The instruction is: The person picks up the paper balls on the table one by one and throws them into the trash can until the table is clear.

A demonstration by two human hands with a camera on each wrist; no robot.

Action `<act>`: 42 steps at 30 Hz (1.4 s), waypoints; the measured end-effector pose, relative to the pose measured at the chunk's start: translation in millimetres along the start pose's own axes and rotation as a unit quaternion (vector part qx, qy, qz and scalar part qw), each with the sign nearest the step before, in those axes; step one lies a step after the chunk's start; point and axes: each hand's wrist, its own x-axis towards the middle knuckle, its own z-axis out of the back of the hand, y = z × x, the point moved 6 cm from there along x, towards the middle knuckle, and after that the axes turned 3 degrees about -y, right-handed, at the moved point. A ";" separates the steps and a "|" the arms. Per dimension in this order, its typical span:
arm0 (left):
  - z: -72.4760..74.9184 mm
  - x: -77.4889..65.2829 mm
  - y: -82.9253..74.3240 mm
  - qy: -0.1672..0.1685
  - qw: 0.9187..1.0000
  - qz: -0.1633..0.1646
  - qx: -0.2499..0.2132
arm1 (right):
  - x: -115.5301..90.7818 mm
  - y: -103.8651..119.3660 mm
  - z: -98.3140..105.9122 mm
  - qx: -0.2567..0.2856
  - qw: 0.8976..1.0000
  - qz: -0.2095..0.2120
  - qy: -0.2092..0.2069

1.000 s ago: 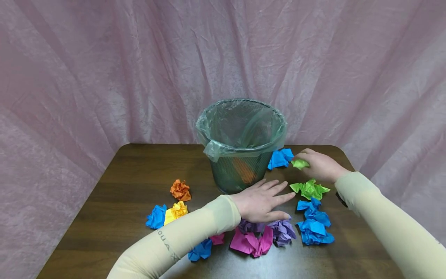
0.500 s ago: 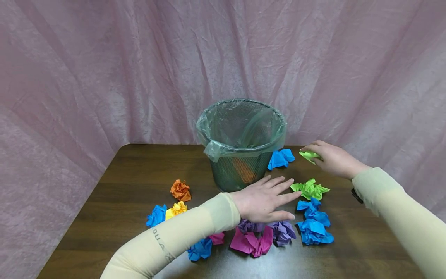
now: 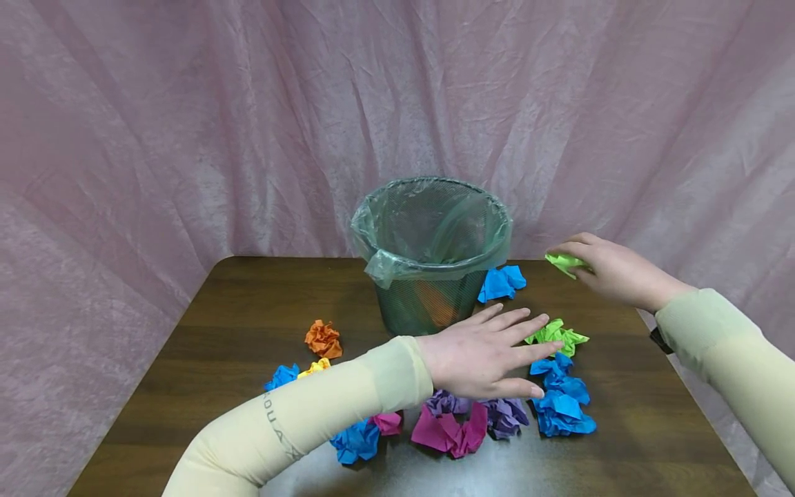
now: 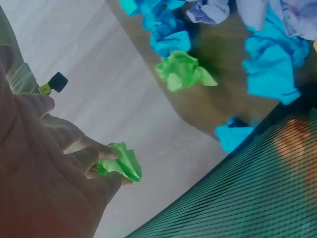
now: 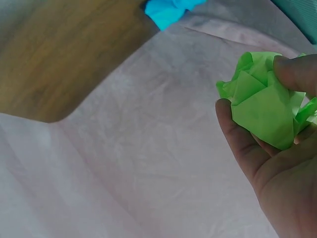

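My right hand [image 3: 621, 273] pinches a crumpled light green paper ball [image 5: 262, 99] between thumb and fingers, raised near the table's back right corner. My left hand [image 3: 487, 355] is palm down in front of the wastebasket, fingers spread and holding nothing. In the head view its fingertips overlap a second green paper ball [image 3: 559, 336]. Close to that hand lie two blue paper balls [image 3: 564, 414] on the right, and purple [image 3: 506, 417] and magenta [image 3: 451, 429] crumpled papers nearer the front edge.
A dark mesh wastebasket [image 3: 410, 304] with a clear liner stands at the table's back middle, something orange showing through its mesh. Beside it is a blue paper ball [image 3: 502, 283]. Orange [image 3: 323, 339], yellow and blue papers lie to the left, partly behind the left sleeve. A pink curtain hangs behind.
My right hand has lifted the green paper ball and carried it back and to the right, away from the wastebasket. My left hand has shifted slightly right, with fingers still spread.
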 end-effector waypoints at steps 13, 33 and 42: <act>54.5 -9.3 2.4 -0.034 0.999 -0.003 0.013 | 2.9 13.5 39.4 -0.010 0.999 0.020 -0.044; 115.6 -61.6 88.9 -0.083 0.992 0.099 0.010 | 26.0 57.5 78.9 -0.017 0.995 0.066 -0.070; 126.8 -89.5 142.2 -0.094 0.981 0.169 0.013 | 44.0 91.4 87.7 -0.025 0.989 0.117 -0.088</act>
